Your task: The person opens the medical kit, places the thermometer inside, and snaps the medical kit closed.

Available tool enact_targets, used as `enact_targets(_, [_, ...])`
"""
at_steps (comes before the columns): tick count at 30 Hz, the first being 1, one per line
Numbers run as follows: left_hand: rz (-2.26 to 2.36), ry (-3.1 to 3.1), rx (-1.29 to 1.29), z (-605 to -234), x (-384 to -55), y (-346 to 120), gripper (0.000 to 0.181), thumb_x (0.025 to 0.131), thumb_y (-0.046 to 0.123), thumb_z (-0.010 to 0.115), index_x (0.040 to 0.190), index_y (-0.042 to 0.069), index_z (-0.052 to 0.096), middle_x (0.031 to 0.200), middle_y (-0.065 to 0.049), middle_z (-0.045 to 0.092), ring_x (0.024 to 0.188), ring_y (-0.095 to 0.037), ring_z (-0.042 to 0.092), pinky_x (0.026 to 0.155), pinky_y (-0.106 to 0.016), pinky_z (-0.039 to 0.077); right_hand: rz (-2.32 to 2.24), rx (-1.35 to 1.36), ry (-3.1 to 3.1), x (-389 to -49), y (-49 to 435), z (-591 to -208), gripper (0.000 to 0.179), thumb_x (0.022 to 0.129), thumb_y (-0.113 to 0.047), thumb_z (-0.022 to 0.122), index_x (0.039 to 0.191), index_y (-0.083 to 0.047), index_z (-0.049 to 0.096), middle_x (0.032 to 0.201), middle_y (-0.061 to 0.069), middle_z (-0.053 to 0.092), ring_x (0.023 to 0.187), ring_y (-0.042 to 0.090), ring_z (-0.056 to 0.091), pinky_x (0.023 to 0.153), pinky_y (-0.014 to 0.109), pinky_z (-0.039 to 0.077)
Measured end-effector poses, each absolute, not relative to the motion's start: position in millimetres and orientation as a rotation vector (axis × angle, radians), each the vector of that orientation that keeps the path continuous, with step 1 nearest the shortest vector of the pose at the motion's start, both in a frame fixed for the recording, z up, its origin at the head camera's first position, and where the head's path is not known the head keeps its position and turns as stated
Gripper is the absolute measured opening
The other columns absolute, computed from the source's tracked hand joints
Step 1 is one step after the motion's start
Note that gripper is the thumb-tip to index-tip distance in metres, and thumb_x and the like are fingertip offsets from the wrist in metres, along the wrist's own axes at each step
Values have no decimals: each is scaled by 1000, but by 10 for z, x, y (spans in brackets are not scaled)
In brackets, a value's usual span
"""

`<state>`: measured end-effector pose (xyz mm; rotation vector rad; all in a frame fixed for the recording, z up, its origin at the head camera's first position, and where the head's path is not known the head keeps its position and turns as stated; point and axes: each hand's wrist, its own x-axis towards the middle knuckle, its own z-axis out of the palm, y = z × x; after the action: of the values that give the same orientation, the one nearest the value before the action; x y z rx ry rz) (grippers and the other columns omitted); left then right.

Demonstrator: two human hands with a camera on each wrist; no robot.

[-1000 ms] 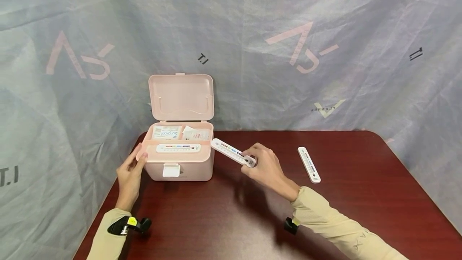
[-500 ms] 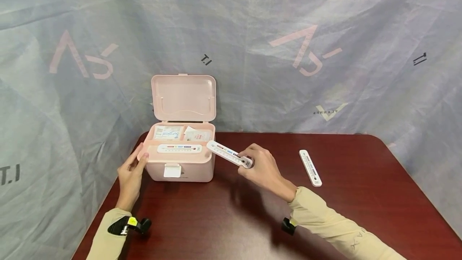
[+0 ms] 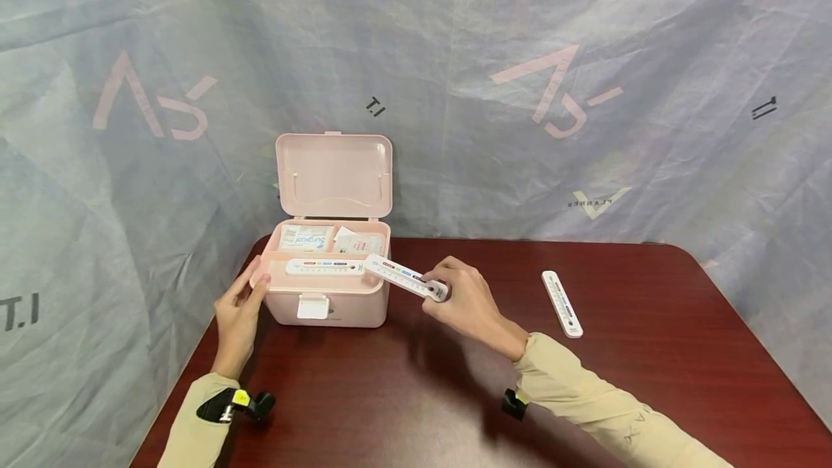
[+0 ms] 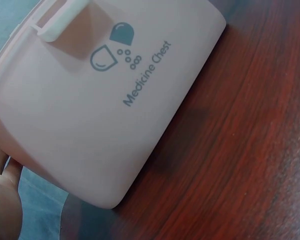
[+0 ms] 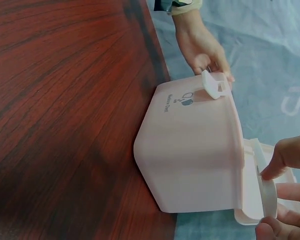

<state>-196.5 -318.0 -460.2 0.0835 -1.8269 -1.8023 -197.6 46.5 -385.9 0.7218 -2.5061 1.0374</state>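
Observation:
A pink medicine chest (image 3: 328, 302) stands with its lid (image 3: 334, 175) raised. My left hand (image 3: 235, 316) holds the chest's left front corner, thumb at the front rim and fingers along the side. In the left wrist view, "Medicine Chest" lettering (image 4: 147, 74) shows on the front. My right hand (image 3: 469, 305) pinches a white strip thermometer (image 3: 404, 278) by its right end, its far end over the chest's right rim. Another white thermometer (image 3: 325, 266) lies across the front of the chest's top tray. A further thermometer (image 3: 562, 304) rests on the table to the right.
The chest's back compartments hold a packet marked "Surgical" (image 3: 304, 237) and another white packet (image 3: 357, 242). A grey printed cloth (image 3: 442, 92) hangs behind the dark red table (image 3: 390, 396). The table's left edge runs close by my left hand.
My right hand has carried the thermometer left, bringing its far end over the chest's rim near the one in the tray. My left hand stays on the chest. The view has shifted slightly.

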Motion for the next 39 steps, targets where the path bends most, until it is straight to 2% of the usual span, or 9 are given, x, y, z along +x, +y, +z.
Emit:
enact_targets(8, [-1800, -1847, 82, -4387, -1851, -3072, 44, 88, 4, 66, 129, -6, 54, 135, -23, 48, 133, -15, 38, 105, -19, 31, 1033, 769, -2499, -2005, 411, -3835, 29, 60, -10, 68, 88, -12, 75, 84, -5, 60, 69, 10, 54, 59, 25, 44])
enact_targets(30, [-1812, -1837, 85, -4398, -1840, -3090, 44, 88, 4, 67, 129, -4, 55, 135, -21, 49, 131, -14, 40, 101, -16, 34, 1043, 889, -2479, -2077, 285, -3861, 30, 61, -10, 69, 90, -13, 75, 86, -5, 60, 71, 10, 54, 59, 25, 43])
enact_targets(39, [-1828, -1818, 77, -4402, -1850, -3067, 44, 87, 3, 67, 129, -5, 54, 135, -22, 49, 133, -26, 37, 100, -17, 36, 1061, 906, -2469, -2094, 230, -3885, 29, 62, -10, 69, 90, -13, 75, 87, -5, 60, 73, 10, 54, 61, 24, 43])
